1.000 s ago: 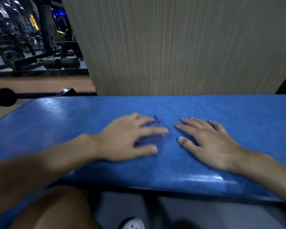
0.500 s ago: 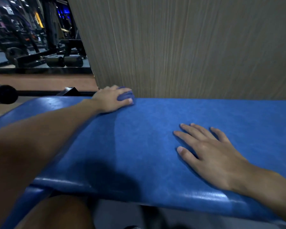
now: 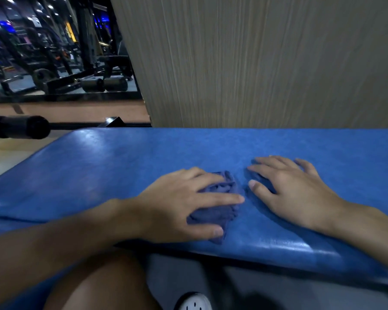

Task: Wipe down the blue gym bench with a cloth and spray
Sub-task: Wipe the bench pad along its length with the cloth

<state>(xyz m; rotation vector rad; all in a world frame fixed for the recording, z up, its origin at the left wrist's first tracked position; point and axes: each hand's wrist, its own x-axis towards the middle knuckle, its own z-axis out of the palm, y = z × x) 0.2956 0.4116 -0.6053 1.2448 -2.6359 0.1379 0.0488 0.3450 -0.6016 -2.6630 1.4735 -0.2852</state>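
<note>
The blue gym bench (image 3: 103,166) stretches across the view in front of me, its padded top glossy. My left hand (image 3: 179,202) presses a crumpled dark blue cloth (image 3: 220,198) flat onto the bench near its front edge, fingers spread over it. Just to the right, my right hand (image 3: 293,193) lies palm down on the bench with fingers apart, holding nothing. No spray bottle is in view.
A wood-grain wall panel (image 3: 255,59) rises directly behind the bench. A black padded roller (image 3: 20,127) sticks out at the left. Dark gym machines and weights (image 3: 61,70) stand beyond on the left. My knee (image 3: 99,285) and a white shoe (image 3: 193,303) are below the bench edge.
My left hand has pulled the cloth back from the bench's far edge to the front, beside my right hand. My right hand has stayed planted in place.
</note>
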